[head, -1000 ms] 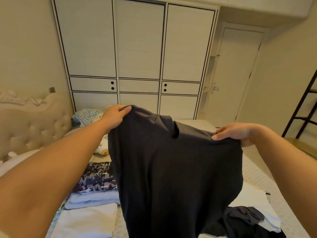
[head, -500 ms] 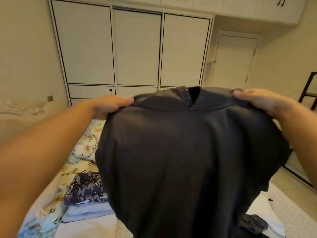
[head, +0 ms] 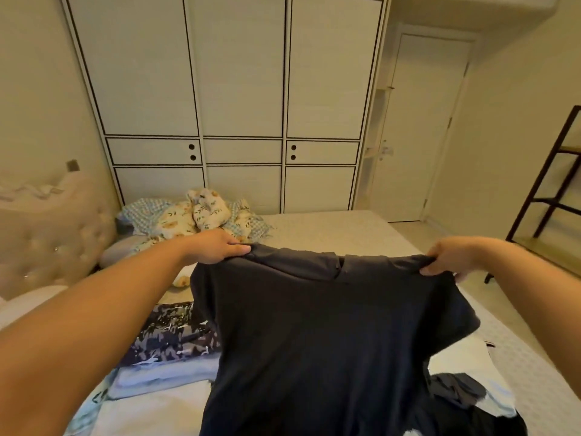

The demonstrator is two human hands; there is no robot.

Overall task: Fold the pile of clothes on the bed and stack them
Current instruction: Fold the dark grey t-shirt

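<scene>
Dark polo shirt (head: 330, 335) held up by its shoulders over the bed (head: 330, 228).

The left hand (head: 217, 247) pinches the shirt's left shoulder in a clenched grip, the right hand (head: 449, 256) grasps the right shoulder, and the cloth hangs spread between them, collar at 12 o'clock. At 9 o'clock of the shirt lies a folded stack (head: 169, 350), a camouflage-print garment topping pale ones. At 4 o'clock dark unfolded clothes (head: 456, 391) lie crumpled on a white sheet. At 11 o'clock floral pillows (head: 201, 215) lie near the tufted headboard (head: 56, 234); the white wardrobe (head: 239, 99) stands beyond.
</scene>
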